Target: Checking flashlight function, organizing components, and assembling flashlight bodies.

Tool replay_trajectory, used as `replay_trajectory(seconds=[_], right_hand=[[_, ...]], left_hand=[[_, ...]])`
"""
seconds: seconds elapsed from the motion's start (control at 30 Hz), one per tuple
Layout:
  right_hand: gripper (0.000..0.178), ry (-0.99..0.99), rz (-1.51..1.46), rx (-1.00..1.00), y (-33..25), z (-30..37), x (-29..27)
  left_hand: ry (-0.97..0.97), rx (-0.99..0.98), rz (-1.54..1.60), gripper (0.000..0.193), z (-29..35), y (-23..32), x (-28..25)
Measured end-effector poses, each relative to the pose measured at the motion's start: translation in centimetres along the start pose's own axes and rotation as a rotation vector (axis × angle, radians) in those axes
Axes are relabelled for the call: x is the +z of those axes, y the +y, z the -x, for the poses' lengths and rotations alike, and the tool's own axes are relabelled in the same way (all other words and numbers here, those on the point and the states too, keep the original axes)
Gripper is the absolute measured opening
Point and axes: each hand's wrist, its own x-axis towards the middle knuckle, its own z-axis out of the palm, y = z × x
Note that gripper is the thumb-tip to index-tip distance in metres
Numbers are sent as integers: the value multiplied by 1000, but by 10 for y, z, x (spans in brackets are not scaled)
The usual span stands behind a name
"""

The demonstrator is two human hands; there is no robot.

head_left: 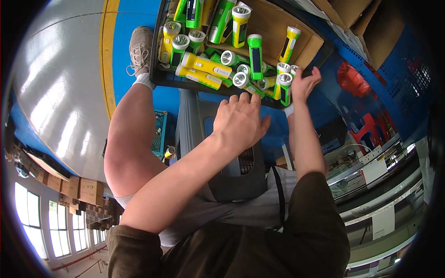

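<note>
Flashlights (pixel 206 65), green and yellow with white heads, lie crowded in a black tray (pixel 161 75) beyond the knees; many lie across one another, a few stand or lean, some against the cardboard (pixel 267 23) inside the tray. Left hand (pixel 240 121): back upward, fingers bent over the tray's near edge; cannot tell whether it grips anything, as its fingertips are out of sight. Right hand (pixel 305 86): digits spread wide, nothing visible between them, just beside the cluster of heads at the tray's right corner; contact with the nearest head unclear.

Risks, judged from layout: (1) upright green flashlight (pixel 255 56) could topple if a neighbour is pulled from the heap, since its footing looks loose. (2) Right-corner cluster sits close to the rim; a sideways knock from the right hand could tip one over the edge. (3) Left forearm passes above the grey stool (pixel 189 121); a flashlight dropped on the near side could strike it. (4) Smooth, rounded barrels probably roll, so a disturbed heap may slide and scuff lenses
</note>
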Motion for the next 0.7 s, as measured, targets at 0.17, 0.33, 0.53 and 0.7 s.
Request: replay_trajectory(seconds=[0.17,0.33,0.53,0.7], right_hand=[[75,-437,112,510,61,-79,37],[82,-287,230,726,19,-75,59],[68,-178,311,669,24,-69,50],[49,-120,185,589,33,-72,37]], left_hand=[[92,1,-20,43,-5,-3,10],[36,-23,-16,44,-9,-5,9],[63,-59,8,43,-7,-9,11],[371,-65,-19,36,-16,-57,10]])
